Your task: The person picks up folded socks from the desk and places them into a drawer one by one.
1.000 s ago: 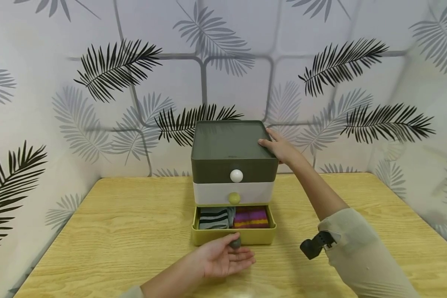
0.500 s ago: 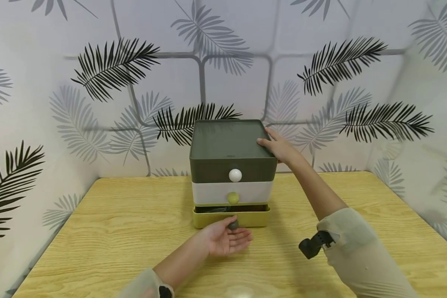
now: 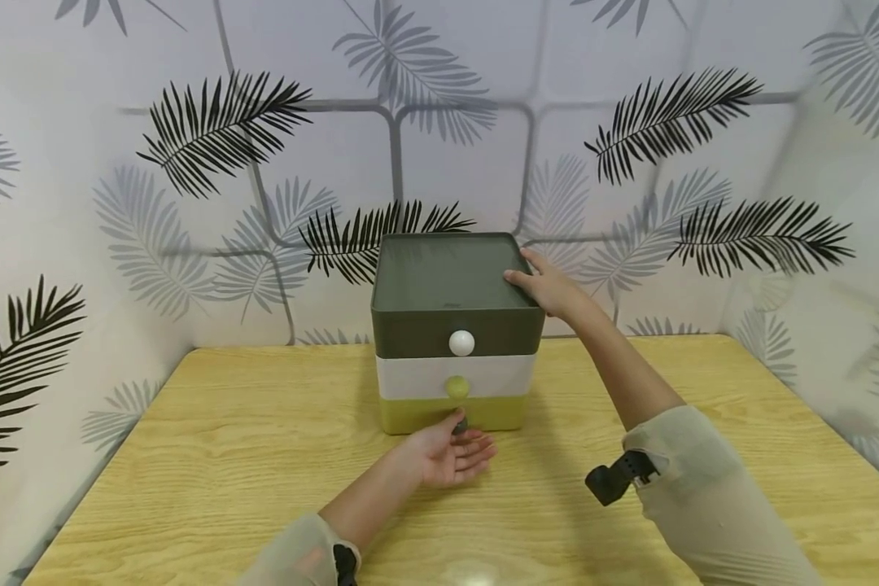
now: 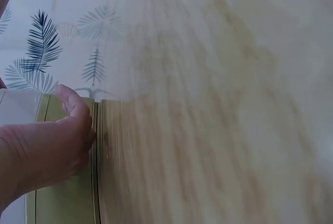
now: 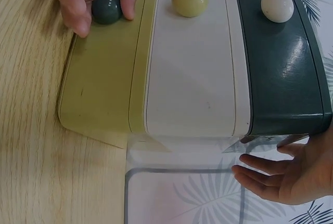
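Note:
A small three-tier drawer box stands on the table, its dark green top drawer (image 3: 417,335), white middle drawer (image 3: 417,378) and yellow bottom drawer (image 3: 410,413) all flush. My left hand (image 3: 447,457) is palm up at the bottom drawer, the dark round knob (image 5: 106,8) pinched between thumb and index finger; the other fingers extend loosely beneath. On the box's right upper edge rests my right hand (image 3: 549,291), thumb over the dark green top (image 3: 447,273). Its other fingers reach along the side, fairly straight in the right wrist view. Whatever lies inside the drawers is hidden.
A white knob (image 3: 461,343) and a yellow-green knob (image 3: 457,387) stick out from the upper drawers. The wood-grain table (image 3: 264,439) spreads around the box. Behind it rises a leaf-patterned backdrop (image 3: 454,163).
My left hand has pushed the yellow bottom drawer inward until flush, covering the striped folded cloth items seen in it before. My right hand has stayed on the box's edge.

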A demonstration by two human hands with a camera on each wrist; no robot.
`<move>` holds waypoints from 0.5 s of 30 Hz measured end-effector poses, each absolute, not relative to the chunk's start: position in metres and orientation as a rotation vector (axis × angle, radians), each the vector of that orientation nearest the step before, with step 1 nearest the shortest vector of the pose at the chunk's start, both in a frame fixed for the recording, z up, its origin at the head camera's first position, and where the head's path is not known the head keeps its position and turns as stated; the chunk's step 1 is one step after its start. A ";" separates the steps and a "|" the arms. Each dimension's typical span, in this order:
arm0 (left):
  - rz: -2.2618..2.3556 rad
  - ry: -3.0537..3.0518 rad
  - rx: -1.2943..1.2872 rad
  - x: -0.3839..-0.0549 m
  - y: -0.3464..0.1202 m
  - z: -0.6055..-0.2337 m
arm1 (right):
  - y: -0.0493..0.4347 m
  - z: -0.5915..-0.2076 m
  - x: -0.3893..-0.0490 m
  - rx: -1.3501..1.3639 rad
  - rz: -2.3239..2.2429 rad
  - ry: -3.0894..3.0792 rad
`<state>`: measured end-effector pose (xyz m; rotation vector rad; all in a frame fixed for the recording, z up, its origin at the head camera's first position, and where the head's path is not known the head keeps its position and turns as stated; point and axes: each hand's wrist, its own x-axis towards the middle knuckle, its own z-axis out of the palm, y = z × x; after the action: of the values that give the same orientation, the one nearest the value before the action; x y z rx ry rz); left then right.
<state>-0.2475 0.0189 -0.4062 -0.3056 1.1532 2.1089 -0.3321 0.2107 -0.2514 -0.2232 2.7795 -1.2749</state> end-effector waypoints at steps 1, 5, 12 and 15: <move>2.111 1.160 -0.306 -0.248 0.019 -0.407 | 0.210 -0.251 -0.332 -0.221 -1.271 2.779; 2.101 1.199 -0.305 -0.248 0.019 -0.410 | 0.209 -0.251 -0.331 -0.199 -1.260 2.783; 1.999 1.256 -0.204 -0.249 0.004 -0.410 | 0.207 -0.256 -0.330 -0.221 -1.223 2.871; 1.895 1.362 -0.111 -0.250 -0.012 -0.408 | 0.208 -0.260 -0.329 -0.210 -1.293 2.900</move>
<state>-0.2499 -0.0115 -0.4077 -0.1112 1.3622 1.8955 -0.3287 0.2077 -0.2596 -0.2101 2.9001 -1.2927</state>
